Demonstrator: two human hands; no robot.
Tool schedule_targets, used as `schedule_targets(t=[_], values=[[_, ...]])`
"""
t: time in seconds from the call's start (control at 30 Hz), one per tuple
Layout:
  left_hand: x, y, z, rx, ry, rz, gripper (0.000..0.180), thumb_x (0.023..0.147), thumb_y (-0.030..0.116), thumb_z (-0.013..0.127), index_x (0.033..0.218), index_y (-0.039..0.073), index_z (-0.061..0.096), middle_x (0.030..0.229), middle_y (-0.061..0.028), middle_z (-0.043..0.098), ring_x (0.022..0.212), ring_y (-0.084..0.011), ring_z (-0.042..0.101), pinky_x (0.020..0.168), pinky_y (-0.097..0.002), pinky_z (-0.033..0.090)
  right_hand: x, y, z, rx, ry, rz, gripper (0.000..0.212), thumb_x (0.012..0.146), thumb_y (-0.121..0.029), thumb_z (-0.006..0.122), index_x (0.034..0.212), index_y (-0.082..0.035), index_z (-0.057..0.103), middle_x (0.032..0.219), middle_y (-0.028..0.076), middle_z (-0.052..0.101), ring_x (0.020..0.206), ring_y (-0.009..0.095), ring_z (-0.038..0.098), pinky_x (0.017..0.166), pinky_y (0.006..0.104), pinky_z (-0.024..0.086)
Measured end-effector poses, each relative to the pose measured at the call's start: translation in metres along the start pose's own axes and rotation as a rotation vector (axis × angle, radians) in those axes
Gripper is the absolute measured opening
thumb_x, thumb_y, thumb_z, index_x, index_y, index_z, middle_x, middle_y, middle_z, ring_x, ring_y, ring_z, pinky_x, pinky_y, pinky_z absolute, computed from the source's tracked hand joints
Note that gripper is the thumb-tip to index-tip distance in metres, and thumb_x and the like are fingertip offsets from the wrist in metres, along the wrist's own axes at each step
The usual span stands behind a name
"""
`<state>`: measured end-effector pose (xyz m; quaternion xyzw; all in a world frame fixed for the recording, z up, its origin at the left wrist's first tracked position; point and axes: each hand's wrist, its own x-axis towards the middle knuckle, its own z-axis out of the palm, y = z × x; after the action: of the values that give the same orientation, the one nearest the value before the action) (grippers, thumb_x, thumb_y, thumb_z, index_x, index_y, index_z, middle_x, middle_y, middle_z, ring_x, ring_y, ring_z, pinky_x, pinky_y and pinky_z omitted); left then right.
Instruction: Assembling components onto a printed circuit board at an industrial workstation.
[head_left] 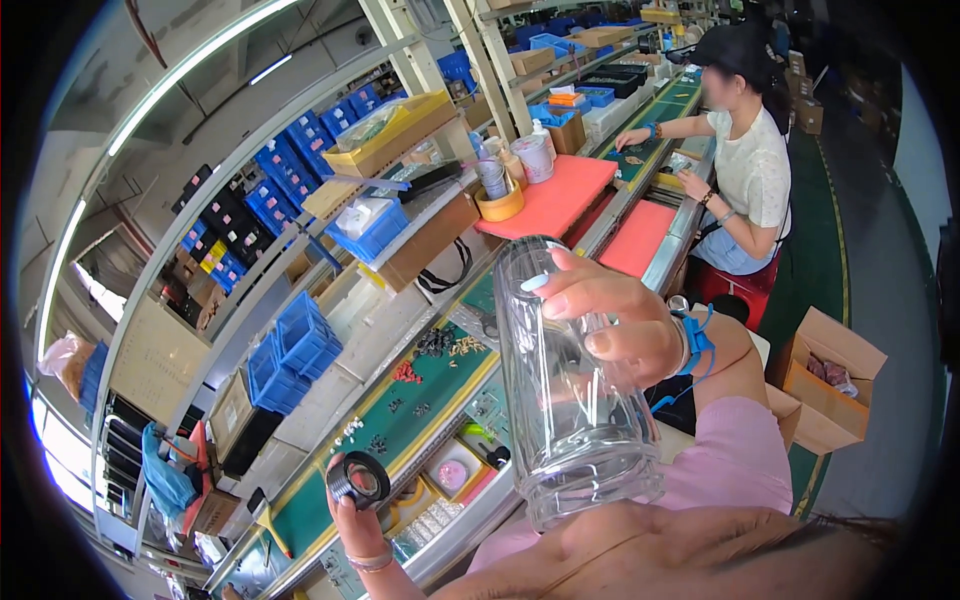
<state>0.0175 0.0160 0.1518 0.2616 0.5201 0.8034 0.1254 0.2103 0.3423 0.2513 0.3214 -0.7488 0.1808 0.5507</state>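
Close in front of me, a tall clear bottle (575, 400) is tilted with its ringed neck toward my body. My right hand (620, 320) is wrapped round its far half, with a blue wrist strap (697, 342) below the palm. Lower left, my left hand (352, 520) grips a round black lid (362, 480) with a pale inner ring, its hollow side turned partly to me. Beyond that hand, small piles of black parts (437, 342), red parts (407, 372) and tan parts (466, 345) lie on the green belt (380, 415).
An open drawer (455, 470) with a pink round thing sits under the belt's near edge. Blue bins (290, 350) stand behind the belt. A co-worker (745, 150) sits at the far right by a red board (560, 190). An open carton (825, 385) stands on the floor at right.
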Motion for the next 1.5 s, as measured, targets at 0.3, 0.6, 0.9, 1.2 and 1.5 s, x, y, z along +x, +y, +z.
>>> schedule_targets(t=[0.3,0.6,0.9,1.2,1.5], values=[[0.002,-0.038,-0.076,-0.012,-0.131,0.03,0.063,0.082,0.039,0.06,0.134,0.013,0.035,0.126,-0.0072,0.048,0.112,-0.0246,0.05,0.088,-0.0397,0.048,0.019,0.0,0.004,-0.125,0.103,-0.134,0.062,0.062,-0.013,0.081,0.111,-0.012,0.043,0.116,0.015,0.048,0.106,0.034,0.055,0.101,0.0527,0.029],[0.0,-0.061,-0.097,-0.157,0.011,-0.259,0.048,0.086,0.024,0.057,0.126,0.004,0.04,0.113,-0.013,0.053,0.096,-0.0274,0.058,0.075,-0.0412,0.053,0.031,-0.013,0.005,-0.212,0.068,-0.169,0.06,0.062,-0.013,0.081,0.11,-0.012,0.044,0.116,0.017,0.05,0.107,0.034,0.055,0.102,0.0529,0.029],[-0.005,-0.059,-0.105,-0.221,0.036,-0.207,0.044,0.086,0.021,0.054,0.124,0.004,0.042,0.113,-0.0126,0.053,0.099,-0.0267,0.056,0.078,-0.0434,0.052,0.046,-0.021,0.017,-0.232,0.031,-0.216,0.058,0.062,-0.008,0.079,0.109,-0.011,0.045,0.117,0.018,0.049,0.105,0.035,0.056,0.102,0.0538,0.027],[-0.016,-0.077,-0.146,-0.16,0.118,-0.168,0.039,0.086,0.029,0.056,0.118,0.008,0.049,0.114,-0.0063,0.053,0.1,-0.0214,0.054,0.083,-0.0378,0.047,0.053,-0.025,0.032,-0.227,0.054,-0.241,0.057,0.063,-0.007,0.078,0.108,-0.011,0.045,0.116,0.019,0.049,0.103,0.036,0.057,0.103,0.0544,0.025],[-0.021,-0.089,-0.175,-0.204,0.132,-0.205,0.039,0.086,0.029,0.056,0.118,0.007,0.05,0.113,-0.0071,0.054,0.102,-0.0199,0.053,0.083,-0.0367,0.048,0.06,-0.028,0.044,-0.234,0.04,-0.237,0.056,0.063,-0.008,0.079,0.107,-0.011,0.045,0.117,0.018,0.049,0.103,0.034,0.057,0.104,0.0529,0.025]])
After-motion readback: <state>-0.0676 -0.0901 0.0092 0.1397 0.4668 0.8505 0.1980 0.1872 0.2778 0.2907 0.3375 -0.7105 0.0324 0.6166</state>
